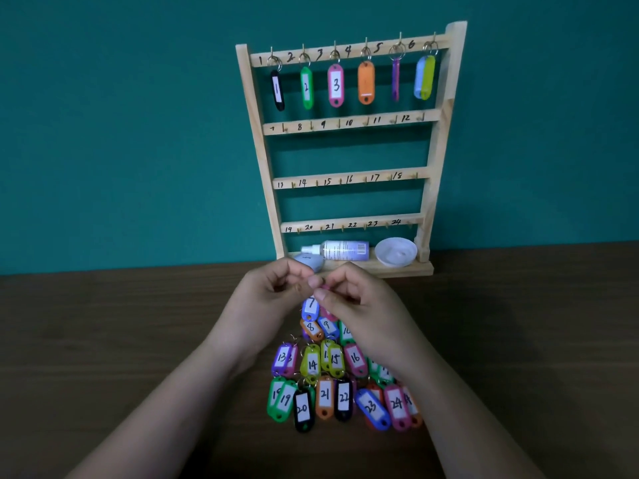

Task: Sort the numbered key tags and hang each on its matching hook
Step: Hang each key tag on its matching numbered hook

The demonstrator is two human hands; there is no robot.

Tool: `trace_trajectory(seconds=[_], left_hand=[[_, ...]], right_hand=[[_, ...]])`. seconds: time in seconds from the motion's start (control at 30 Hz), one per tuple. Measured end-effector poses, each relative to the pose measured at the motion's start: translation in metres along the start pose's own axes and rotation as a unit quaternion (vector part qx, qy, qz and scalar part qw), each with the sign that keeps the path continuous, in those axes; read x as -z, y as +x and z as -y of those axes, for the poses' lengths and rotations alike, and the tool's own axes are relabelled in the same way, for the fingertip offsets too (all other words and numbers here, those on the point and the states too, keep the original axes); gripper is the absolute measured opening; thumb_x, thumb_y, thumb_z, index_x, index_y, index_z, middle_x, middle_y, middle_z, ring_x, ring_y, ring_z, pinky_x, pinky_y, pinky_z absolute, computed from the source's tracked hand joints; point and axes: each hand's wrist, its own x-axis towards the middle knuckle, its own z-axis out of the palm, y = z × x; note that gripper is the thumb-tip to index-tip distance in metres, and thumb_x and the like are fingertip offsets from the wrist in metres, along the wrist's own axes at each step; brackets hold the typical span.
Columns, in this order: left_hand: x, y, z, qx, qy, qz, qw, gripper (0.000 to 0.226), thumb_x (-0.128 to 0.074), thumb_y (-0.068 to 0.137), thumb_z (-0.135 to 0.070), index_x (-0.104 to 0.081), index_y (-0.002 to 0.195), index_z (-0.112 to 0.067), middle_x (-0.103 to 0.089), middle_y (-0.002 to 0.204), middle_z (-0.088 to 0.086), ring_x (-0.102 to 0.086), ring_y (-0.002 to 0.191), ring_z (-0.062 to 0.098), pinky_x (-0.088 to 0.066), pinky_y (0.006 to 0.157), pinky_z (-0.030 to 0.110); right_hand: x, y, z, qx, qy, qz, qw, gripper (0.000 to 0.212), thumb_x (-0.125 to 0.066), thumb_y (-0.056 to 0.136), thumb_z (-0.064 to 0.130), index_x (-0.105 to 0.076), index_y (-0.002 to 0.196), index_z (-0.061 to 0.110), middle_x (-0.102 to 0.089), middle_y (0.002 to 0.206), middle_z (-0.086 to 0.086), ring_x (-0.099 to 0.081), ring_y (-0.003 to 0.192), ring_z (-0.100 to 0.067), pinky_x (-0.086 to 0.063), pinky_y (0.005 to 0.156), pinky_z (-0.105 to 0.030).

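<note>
Both forearms come in over the near edge of the worktop (103, 340) and meet above its middle. Left hand (273, 288): fingers curled, tips pinching something small, judged to be the split ring but too small to confirm. Right hand (356, 299): thumb and forefinger pinch the top of the blue tag 7 (310, 307). The tag hangs face-out below the fingers, over the remaining tags (325, 397), which lie in numbered rows towards the near edge. A pink tag shows partly behind it, number not legible. The rack (434, 150) stands at the far edge. Its top-rail hooks 1 to 6 are filled, and hook 7 (284, 127), at the left end of the second rail, is bare. Step in hand, as judged: readying tag 7 for hanging. Recommended practice: one hand presents the ring square to the hook while the other steadies the tag body. Lower the ring fully over the hook tip, keeping clear of tag 1 (277, 89) hanging just above. Check the number against the rail marking before letting go.
</note>
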Motion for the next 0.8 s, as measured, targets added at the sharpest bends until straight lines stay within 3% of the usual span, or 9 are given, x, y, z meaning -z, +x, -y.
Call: trace_trajectory(seconds=[0.13, 0.3, 0.57, 0.8], left_hand=[[0.001, -0.001, -0.003, 0.025, -0.058, 0.02, 0.998, 0.016, -0.078, 0.093, -0.023, -0.076, 0.1, -0.009, -0.076, 0.087, 0.004, -0.068, 0.075, 0.006, -0.051, 0.066, 0.011], [0.004, 0.001, -0.014, 0.031, -0.02, 0.016, 0.999, 0.019, -0.083, 0.089, -0.026, -0.077, 0.102, -0.014, -0.077, 0.098, 0.013, -0.07, 0.088, 0.016, -0.055, 0.077, 0.018], [-0.006, 0.009, -0.036, 0.003, 0.039, 0.013, 0.999, 0.016, -0.081, 0.091, -0.03, -0.079, 0.101, -0.017, -0.079, 0.097, 0.011, -0.072, 0.086, 0.015, -0.054, 0.078, 0.02], [-0.013, 0.013, -0.042, -0.009, 0.091, 0.057, 0.994, 0.012, -0.085, 0.087, -0.023, -0.08, 0.097, -0.019, -0.08, 0.093, 0.005, -0.073, 0.085, 0.014, -0.056, 0.079, 0.021]], right_hand=[[0.003, 0.0, 0.002, 0.016, -0.002, -0.019, 1.0, 0.004, -0.071, 0.103, 0.032, -0.072, 0.099, 0.03, -0.077, 0.092, 0.013, -0.073, 0.084, -0.002, -0.056, 0.075, -0.026], [0.007, 0.004, 0.007, 0.017, 0.011, -0.038, 0.999, 0.005, -0.07, 0.104, 0.027, -0.073, 0.1, 0.027, -0.078, 0.092, 0.011, -0.075, 0.084, -0.006, -0.064, 0.084, -0.041], [0.02, -0.001, 0.009, 0.043, 0.028, -0.03, 0.998, 0.006, -0.074, 0.101, 0.032, -0.071, 0.103, 0.028, -0.079, 0.088, 0.013, -0.076, 0.081, -0.003, -0.056, 0.07, -0.015], [0.034, -0.003, 0.004, 0.033, 0.009, -0.035, 0.999, 0.007, -0.075, 0.1, 0.025, -0.074, 0.094, 0.029, -0.08, 0.086, 0.012, -0.076, 0.08, -0.004, -0.058, 0.07, -0.019]])
